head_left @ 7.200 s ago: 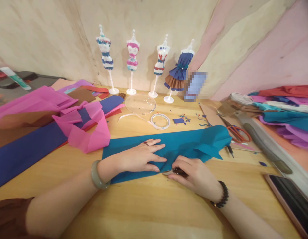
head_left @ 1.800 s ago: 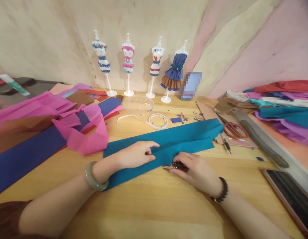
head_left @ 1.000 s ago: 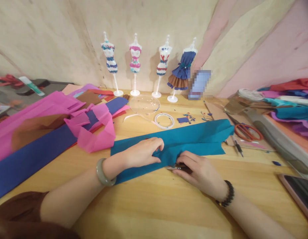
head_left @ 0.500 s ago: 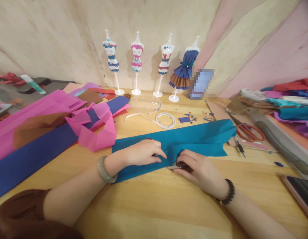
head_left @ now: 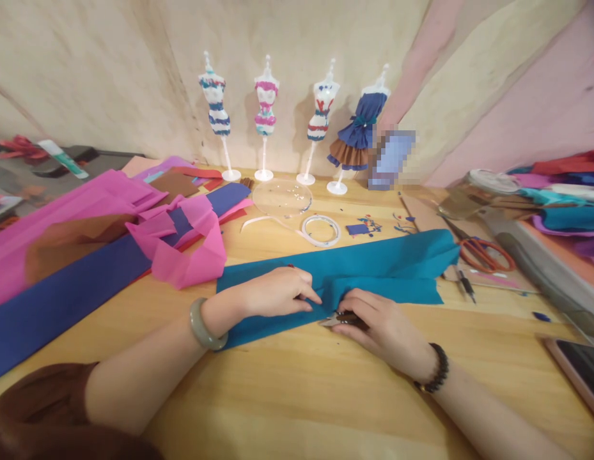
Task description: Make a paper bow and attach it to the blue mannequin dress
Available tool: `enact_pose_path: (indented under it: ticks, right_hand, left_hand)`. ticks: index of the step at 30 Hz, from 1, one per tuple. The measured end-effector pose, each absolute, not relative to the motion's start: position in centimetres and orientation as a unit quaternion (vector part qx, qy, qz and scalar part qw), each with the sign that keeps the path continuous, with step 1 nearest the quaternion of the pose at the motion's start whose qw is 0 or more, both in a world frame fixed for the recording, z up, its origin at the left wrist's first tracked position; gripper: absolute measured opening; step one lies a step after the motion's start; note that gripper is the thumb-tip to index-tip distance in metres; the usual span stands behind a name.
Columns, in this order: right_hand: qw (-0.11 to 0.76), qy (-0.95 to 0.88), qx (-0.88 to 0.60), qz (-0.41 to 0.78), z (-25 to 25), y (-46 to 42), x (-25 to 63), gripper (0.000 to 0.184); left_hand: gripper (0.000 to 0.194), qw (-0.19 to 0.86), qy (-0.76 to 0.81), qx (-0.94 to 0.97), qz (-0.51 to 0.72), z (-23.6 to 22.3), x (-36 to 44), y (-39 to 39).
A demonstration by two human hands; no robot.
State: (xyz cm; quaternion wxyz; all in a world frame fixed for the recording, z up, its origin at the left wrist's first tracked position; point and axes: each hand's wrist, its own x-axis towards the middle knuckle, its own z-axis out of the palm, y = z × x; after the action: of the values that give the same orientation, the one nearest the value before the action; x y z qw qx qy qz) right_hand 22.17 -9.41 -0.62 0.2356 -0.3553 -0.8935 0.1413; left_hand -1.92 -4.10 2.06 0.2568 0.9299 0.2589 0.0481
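A long teal strip (head_left: 397,252), which looks like crepe paper, lies across the wooden table with a raised fold in its middle. My left hand (head_left: 277,291) rests on it, fingers curled, thumb and index at the paper beside the fold; the exact grip is partly hidden. My right hand (head_left: 373,319) is closed around small thread snips (head_left: 347,318) with dark handles. Their pale blades point left, at the strip's near edge. Several fingers of my right hand touch the paper just above the handles.
Pink paper (head_left: 191,249) and a dark blue strip (head_left: 85,300) lie at left. Several white mini mannequins (head_left: 265,108) line the wall. A tape roll (head_left: 320,230) lies behind the strip. Orange-handled scissors (head_left: 488,255), a pen (head_left: 465,284) and a phone (head_left: 577,364) are at right.
My left hand has gone from lying flat with spread fingers to curled. The teal strip has bunched into a fold between my hands. My right hand keeps hold of the snips throughout.
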Motion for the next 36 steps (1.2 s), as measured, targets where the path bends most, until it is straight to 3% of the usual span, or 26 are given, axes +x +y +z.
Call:
enact_pose_path:
  ticks: [36]
  right_hand:
    - [0.242,-0.9,-0.339,0.129,-0.9,-9.47,22.0,0.024]
  left_hand:
    - [0.02,0.246,0.265,0.93,0.061,1.83,-1.28,-4.52]
